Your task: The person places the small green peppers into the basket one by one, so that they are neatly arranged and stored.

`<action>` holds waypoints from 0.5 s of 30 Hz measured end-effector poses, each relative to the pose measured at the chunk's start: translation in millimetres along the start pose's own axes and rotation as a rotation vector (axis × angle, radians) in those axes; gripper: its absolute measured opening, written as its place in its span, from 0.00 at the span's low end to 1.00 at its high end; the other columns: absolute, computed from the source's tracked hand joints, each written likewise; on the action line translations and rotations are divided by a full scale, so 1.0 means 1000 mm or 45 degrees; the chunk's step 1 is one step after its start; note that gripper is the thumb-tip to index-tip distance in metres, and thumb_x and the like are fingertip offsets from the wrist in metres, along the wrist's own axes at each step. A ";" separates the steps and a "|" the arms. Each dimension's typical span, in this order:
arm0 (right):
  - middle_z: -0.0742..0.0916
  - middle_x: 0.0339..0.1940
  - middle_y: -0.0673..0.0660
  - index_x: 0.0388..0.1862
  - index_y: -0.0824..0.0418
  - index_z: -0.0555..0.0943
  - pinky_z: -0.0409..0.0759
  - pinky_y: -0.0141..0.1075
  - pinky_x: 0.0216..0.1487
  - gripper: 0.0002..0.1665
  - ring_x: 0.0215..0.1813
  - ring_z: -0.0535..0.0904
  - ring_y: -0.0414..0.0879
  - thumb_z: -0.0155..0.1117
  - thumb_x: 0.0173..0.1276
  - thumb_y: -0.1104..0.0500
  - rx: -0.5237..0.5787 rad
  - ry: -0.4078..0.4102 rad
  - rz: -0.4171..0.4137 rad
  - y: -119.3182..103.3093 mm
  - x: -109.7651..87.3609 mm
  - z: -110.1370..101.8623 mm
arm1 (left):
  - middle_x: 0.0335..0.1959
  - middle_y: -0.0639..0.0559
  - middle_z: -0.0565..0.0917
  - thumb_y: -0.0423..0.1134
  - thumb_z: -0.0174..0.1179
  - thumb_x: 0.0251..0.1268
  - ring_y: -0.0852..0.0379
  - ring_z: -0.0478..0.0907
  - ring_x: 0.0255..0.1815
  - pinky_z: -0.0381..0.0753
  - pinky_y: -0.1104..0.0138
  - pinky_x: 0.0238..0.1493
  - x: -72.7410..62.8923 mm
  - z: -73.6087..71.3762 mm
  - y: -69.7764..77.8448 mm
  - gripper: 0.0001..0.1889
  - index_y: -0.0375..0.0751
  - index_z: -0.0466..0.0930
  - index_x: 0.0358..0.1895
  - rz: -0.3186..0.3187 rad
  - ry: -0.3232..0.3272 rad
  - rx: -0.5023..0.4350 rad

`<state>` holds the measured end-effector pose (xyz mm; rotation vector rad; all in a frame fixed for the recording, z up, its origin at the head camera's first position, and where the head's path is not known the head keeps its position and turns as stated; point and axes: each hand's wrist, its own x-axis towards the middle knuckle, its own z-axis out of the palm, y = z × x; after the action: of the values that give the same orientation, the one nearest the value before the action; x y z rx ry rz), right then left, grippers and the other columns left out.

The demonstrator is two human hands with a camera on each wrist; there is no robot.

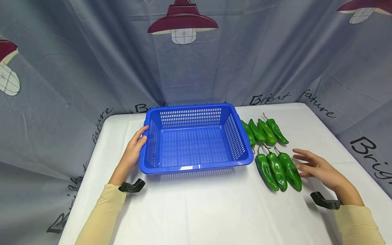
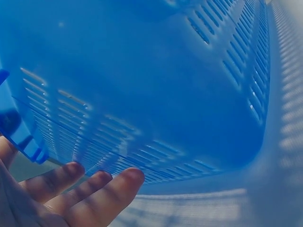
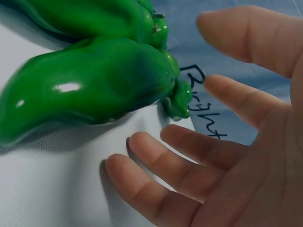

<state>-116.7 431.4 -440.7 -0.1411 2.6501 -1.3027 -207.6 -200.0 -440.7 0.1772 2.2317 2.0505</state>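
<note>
My left hand rests at the left rim of a blue slotted plastic basket, with thumb and forefinger tips at the rim's edge. In the left wrist view, its other fingers lie fairly straight beside the basket's outer wall. My right hand hovers with spread fingers just right of the front group of three glossy green peppers. The rightmost pepper is nearest it. In the right wrist view, nothing lies between the fingers, and the pepper is beyond the fingertips.
Several more green peppers lie behind the front three, the leftmost partly hidden by the basket's right rim. A white cloth covers the table. Grey printed curtains hang close behind and on both sides.
</note>
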 end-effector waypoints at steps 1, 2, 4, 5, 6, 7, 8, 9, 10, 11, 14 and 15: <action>0.76 0.60 0.31 0.79 0.60 0.62 0.86 0.33 0.41 0.36 0.50 0.78 0.22 0.60 0.76 0.62 0.013 -0.015 -0.022 0.001 0.000 0.000 | 0.82 0.38 0.55 0.44 0.37 0.85 0.58 0.70 0.60 0.78 0.75 0.52 0.000 0.000 0.000 0.27 0.46 0.52 0.82 -0.002 0.002 0.001; 0.74 0.57 0.24 0.79 0.60 0.62 0.86 0.33 0.41 0.36 0.51 0.78 0.21 0.60 0.75 0.63 0.024 -0.032 -0.043 0.001 0.000 0.000 | 0.81 0.38 0.55 0.44 0.37 0.85 0.58 0.71 0.60 0.78 0.75 0.52 0.000 0.000 0.001 0.27 0.46 0.53 0.82 -0.005 0.004 -0.004; 0.74 0.56 0.20 0.78 0.60 0.64 0.85 0.32 0.41 0.36 0.52 0.77 0.21 0.61 0.73 0.64 0.043 -0.069 -0.077 0.002 0.001 0.001 | 0.81 0.38 0.56 0.44 0.37 0.85 0.59 0.71 0.59 0.78 0.75 0.53 0.000 0.000 0.002 0.27 0.45 0.53 0.82 -0.009 0.006 -0.015; 0.75 0.56 0.20 0.77 0.61 0.64 0.85 0.32 0.41 0.36 0.53 0.76 0.20 0.62 0.72 0.65 0.040 -0.080 -0.094 0.002 0.001 0.001 | 0.81 0.39 0.56 0.43 0.37 0.85 0.60 0.71 0.59 0.78 0.75 0.53 0.000 0.000 0.002 0.27 0.45 0.53 0.82 -0.012 0.008 -0.015; 0.75 0.57 0.20 0.77 0.62 0.65 0.84 0.32 0.41 0.36 0.53 0.76 0.21 0.62 0.71 0.66 0.039 -0.091 -0.107 0.002 0.002 0.002 | 0.81 0.39 0.56 0.43 0.37 0.85 0.60 0.71 0.58 0.78 0.75 0.53 0.000 0.000 0.002 0.27 0.45 0.53 0.82 -0.015 0.011 -0.016; 0.75 0.57 0.20 0.76 0.63 0.65 0.84 0.32 0.41 0.36 0.53 0.76 0.21 0.63 0.70 0.67 0.033 -0.100 -0.118 0.002 0.003 0.002 | 0.81 0.39 0.56 0.43 0.37 0.85 0.60 0.71 0.59 0.77 0.75 0.53 0.000 0.000 0.002 0.27 0.45 0.53 0.82 -0.017 0.013 -0.014; 0.75 0.58 0.20 0.76 0.64 0.65 0.84 0.32 0.41 0.36 0.53 0.76 0.21 0.63 0.70 0.67 0.022 -0.104 -0.125 0.002 0.003 0.003 | 0.81 0.40 0.56 0.42 0.37 0.85 0.60 0.71 0.59 0.77 0.75 0.53 0.000 0.000 0.002 0.27 0.45 0.53 0.82 -0.016 0.014 -0.016; 0.75 0.58 0.20 0.75 0.65 0.65 0.84 0.32 0.40 0.36 0.53 0.77 0.21 0.63 0.70 0.67 0.012 -0.104 -0.130 0.002 0.004 0.003 | 0.81 0.40 0.56 0.42 0.36 0.85 0.60 0.71 0.59 0.77 0.75 0.53 0.001 0.000 0.002 0.27 0.45 0.53 0.82 -0.013 0.016 -0.018; 0.75 0.58 0.20 0.75 0.66 0.65 0.84 0.32 0.40 0.36 0.53 0.76 0.21 0.64 0.69 0.67 0.000 -0.105 -0.133 0.002 0.004 0.003 | 0.81 0.40 0.57 0.42 0.36 0.85 0.60 0.72 0.58 0.77 0.75 0.53 0.001 0.000 0.002 0.27 0.45 0.53 0.82 -0.010 0.019 -0.021; 0.75 0.58 0.20 0.75 0.67 0.65 0.84 0.32 0.40 0.36 0.53 0.76 0.21 0.64 0.69 0.67 -0.014 -0.105 -0.138 0.001 0.004 0.003 | 0.81 0.40 0.57 0.42 0.36 0.85 0.60 0.72 0.59 0.77 0.75 0.53 0.001 0.001 0.001 0.27 0.45 0.53 0.82 -0.007 0.021 -0.020; 0.74 0.57 0.20 0.74 0.67 0.67 0.83 0.32 0.40 0.36 0.53 0.75 0.21 0.66 0.68 0.66 -0.065 -0.104 -0.134 -0.001 0.005 0.004 | 0.81 0.41 0.57 0.42 0.36 0.85 0.61 0.71 0.59 0.77 0.76 0.54 0.002 0.001 -0.002 0.27 0.45 0.53 0.82 0.005 0.031 -0.023; 0.73 0.57 0.20 0.73 0.67 0.68 0.83 0.32 0.40 0.36 0.52 0.75 0.21 0.67 0.67 0.66 -0.085 -0.099 -0.133 -0.002 0.006 0.005 | 0.81 0.41 0.57 0.42 0.36 0.85 0.61 0.71 0.59 0.77 0.76 0.54 0.002 0.002 -0.003 0.27 0.45 0.53 0.82 0.007 0.034 -0.023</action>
<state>-121.5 425.2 -442.8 -0.3365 2.6530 -1.2130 -209.0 -198.4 -443.4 0.1554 2.2297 2.0871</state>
